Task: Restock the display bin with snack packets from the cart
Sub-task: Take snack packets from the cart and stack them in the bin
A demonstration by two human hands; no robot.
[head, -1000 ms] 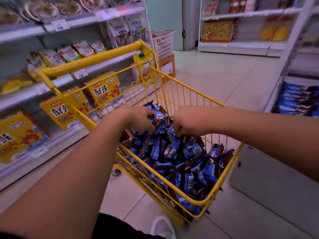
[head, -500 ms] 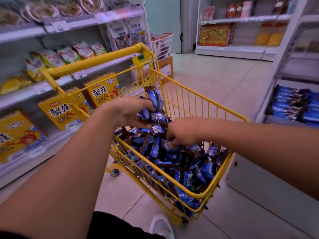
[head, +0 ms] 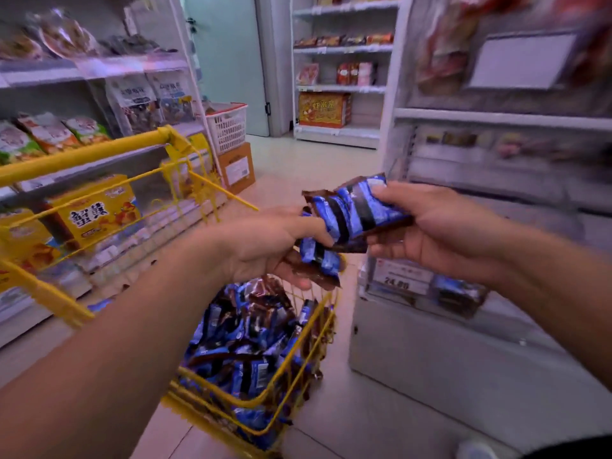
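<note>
A yellow wire cart point(head: 299, 384) in front of me holds a heap of blue-and-brown snack packets point(head: 245, 332). Above its right rim, my left hand point(head: 265, 246) grips a few of these packets, which hang below my fingers. My right hand point(head: 440, 230) holds a bunch of blue-and-brown packets point(head: 356, 208) that reach over to the left hand. The display bin point(head: 427, 293) sits low on the right shelf unit, below my right hand, with a price tag on its front and some of the same packets inside. The picture is blurred.
Shelves with yellow boxes point(head: 96, 213) and bagged snacks line the left side behind the cart. A white basket point(head: 228, 125) stands on a cardboard box point(head: 236, 167) farther down the aisle. White shelving stands on the right and at the back. Tiled floor runs between.
Both hands have lifted out of the cart with packets and swung right and up toward the right shelf unit. My view has turned right as well.
</note>
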